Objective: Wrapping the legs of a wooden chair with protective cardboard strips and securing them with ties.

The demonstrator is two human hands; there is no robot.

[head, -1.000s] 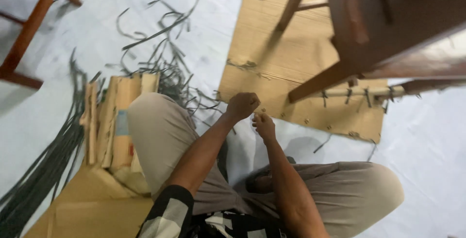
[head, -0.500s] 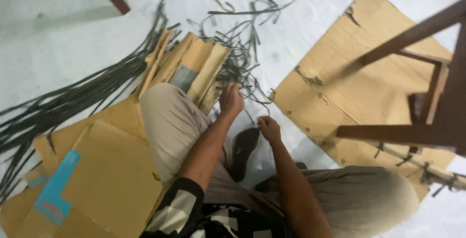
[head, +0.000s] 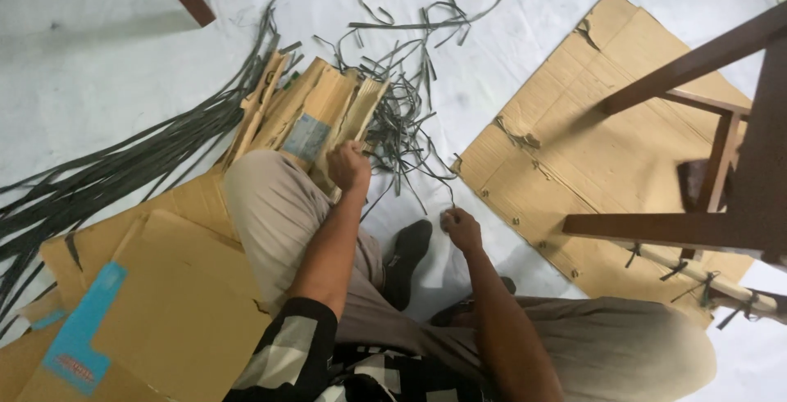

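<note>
Barely shifted, both hands, left (head: 349,166) and right (head: 461,228), pinch a thin grey strip (head: 402,181) strung between them.

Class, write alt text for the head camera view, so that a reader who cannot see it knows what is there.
A person sitting on a white floor reaches with the left hand into a tangle of dark strips, while the right hand pinches one thin strip. Folded cardboard pieces lie by the left knee, a flat cardboard sheet on the right under a dark wooden chair frame.

A floor workshop: flattened cardboard (head: 607,131), dark strips (head: 106,172), wooden frame (head: 705,222).
</note>
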